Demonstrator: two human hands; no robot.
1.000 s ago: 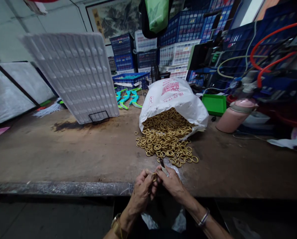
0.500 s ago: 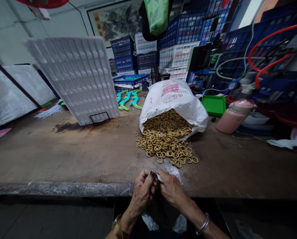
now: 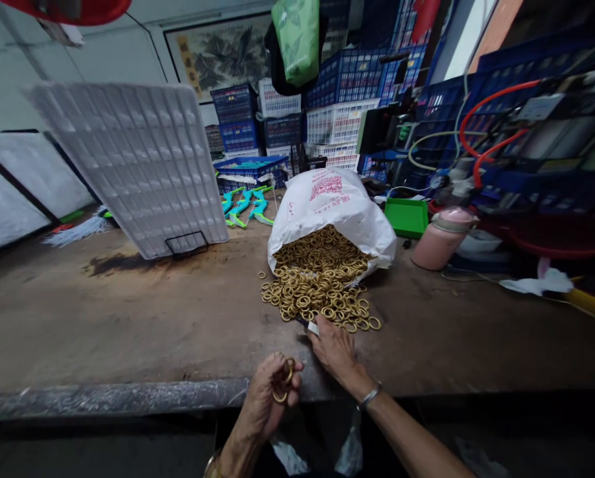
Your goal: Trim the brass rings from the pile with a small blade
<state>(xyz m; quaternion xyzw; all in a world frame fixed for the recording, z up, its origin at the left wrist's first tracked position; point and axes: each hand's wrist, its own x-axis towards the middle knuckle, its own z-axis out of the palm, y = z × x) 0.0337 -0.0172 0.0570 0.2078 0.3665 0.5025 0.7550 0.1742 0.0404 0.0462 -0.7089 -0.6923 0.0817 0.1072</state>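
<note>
My left hand is at the near edge of the table, fingers curled around a few brass rings. My right hand reaches forward over the table and grips a small knife whose tip touches the near edge of the ring pile. A heap of brass rings spills out of a white plastic sack lying on its side in the middle of the table.
A white moulded tray leans upright on a wire stand at the left. Teal toy pieces, a green tray and a pink flask lie behind and right of the sack. Blue and white crates stack at the back. The worn table spreads left.
My hands have separated: the right one went forward with the knife to the ring pile, the left one dropped back toward the table edge with its rings. The view shifted slightly right.
</note>
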